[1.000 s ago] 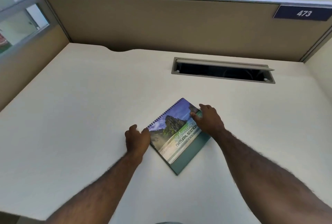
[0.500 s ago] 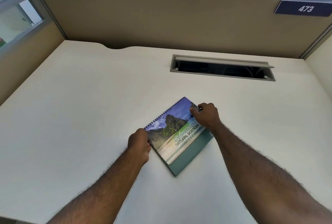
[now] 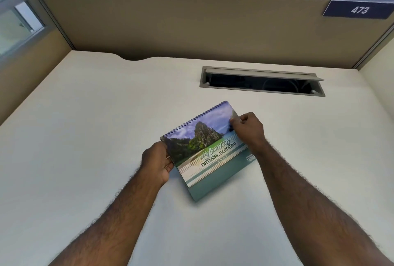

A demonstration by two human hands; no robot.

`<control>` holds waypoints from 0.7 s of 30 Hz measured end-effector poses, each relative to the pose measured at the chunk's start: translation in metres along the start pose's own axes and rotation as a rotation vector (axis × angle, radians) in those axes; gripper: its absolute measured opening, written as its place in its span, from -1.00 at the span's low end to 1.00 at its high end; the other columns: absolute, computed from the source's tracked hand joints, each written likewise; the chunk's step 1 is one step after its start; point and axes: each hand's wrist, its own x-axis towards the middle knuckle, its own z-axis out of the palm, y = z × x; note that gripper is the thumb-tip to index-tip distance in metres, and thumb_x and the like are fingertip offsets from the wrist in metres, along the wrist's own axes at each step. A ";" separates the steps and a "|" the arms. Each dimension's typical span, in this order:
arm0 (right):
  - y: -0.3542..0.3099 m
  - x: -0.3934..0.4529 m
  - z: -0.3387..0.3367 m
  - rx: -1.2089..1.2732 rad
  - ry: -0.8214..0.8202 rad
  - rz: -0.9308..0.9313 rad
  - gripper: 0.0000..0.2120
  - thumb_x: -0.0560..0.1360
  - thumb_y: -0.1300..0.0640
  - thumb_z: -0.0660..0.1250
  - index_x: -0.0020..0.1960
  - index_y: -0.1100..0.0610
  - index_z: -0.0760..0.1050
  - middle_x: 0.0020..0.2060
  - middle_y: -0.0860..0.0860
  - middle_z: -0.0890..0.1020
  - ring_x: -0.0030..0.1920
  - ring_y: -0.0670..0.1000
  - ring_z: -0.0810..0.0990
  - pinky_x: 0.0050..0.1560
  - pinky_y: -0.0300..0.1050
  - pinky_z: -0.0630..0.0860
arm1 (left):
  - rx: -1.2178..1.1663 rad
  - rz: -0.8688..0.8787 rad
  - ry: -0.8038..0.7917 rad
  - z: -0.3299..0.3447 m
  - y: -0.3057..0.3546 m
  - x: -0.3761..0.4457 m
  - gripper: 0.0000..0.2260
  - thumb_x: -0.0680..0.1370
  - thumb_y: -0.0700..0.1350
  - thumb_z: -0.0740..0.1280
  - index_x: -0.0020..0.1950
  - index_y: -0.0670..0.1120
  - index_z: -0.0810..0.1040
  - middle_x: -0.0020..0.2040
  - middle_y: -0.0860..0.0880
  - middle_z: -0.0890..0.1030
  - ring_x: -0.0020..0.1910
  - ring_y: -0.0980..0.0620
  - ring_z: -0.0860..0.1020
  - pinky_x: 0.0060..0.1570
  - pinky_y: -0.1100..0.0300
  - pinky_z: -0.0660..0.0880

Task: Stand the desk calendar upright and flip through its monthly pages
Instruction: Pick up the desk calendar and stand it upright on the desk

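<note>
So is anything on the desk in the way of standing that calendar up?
Nothing visible. Both hands already grip the calendar: left hand at its left edge, right hand at its upper right corner. The desk around it is bare; the cable slot lies farther back.

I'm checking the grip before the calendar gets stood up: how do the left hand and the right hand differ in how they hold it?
The left hand grips the near-left side edge of the spiral-bound scenery desk calendar, fingers curled under; the right hand pinches the far-right corner by the wire binding. The left hand sits nearer the camera, the right farther back. Both are closed on the calendar, whose teal base still rests on the cream desk.
</note>
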 end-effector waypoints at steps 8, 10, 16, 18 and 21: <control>-0.048 -0.002 -0.001 0.295 0.006 -0.082 -0.82 0.61 0.08 0.28 0.19 0.09 0.41 -0.04 -0.02 0.59 -0.14 -0.10 0.60 -0.30 -0.22 0.46 | 0.028 0.330 -0.078 -0.003 0.065 0.027 -0.78 0.51 -0.30 0.18 0.04 -0.17 0.58 -0.04 -0.13 0.63 -0.19 -0.03 0.58 -0.21 0.14 0.53; -0.059 0.000 0.004 0.345 0.009 -0.115 -0.87 0.63 0.14 0.23 0.18 0.08 0.42 0.04 0.02 0.61 -0.07 -0.07 0.61 -0.23 -0.21 0.49 | 0.068 0.395 -0.127 -0.002 0.084 0.035 -0.78 0.52 -0.32 0.15 -0.03 -0.13 0.57 -0.07 -0.11 0.63 -0.18 -0.02 0.57 -0.16 0.13 0.52; -0.089 0.018 0.025 0.375 -0.020 -0.226 -0.78 0.63 0.27 0.12 0.22 0.09 0.41 0.12 0.07 0.62 0.07 0.05 0.60 -0.01 -0.06 0.55 | 0.166 0.554 -0.222 0.006 0.148 0.066 -0.70 0.56 -0.36 0.06 0.00 -0.10 0.55 -0.02 -0.08 0.62 -0.07 0.01 0.55 -0.14 0.18 0.51; -0.100 0.028 0.033 0.375 -0.018 -0.259 -0.77 0.62 0.29 0.11 0.22 0.11 0.42 0.12 0.08 0.62 0.09 0.07 0.60 0.00 -0.09 0.53 | 0.158 0.587 -0.229 0.012 0.167 0.079 -0.70 0.57 -0.37 0.05 0.04 -0.11 0.53 -0.01 -0.08 0.61 -0.05 0.01 0.54 -0.14 0.21 0.50; -0.120 0.046 0.044 0.362 -0.005 -0.289 -0.77 0.61 0.30 0.12 0.21 0.14 0.44 0.10 0.08 0.62 0.07 0.07 0.58 0.05 -0.04 0.53 | 0.157 0.613 -0.244 0.020 0.191 0.102 -0.71 0.57 -0.36 0.06 0.03 -0.10 0.52 0.03 -0.10 0.60 0.01 -0.02 0.54 -0.14 0.22 0.51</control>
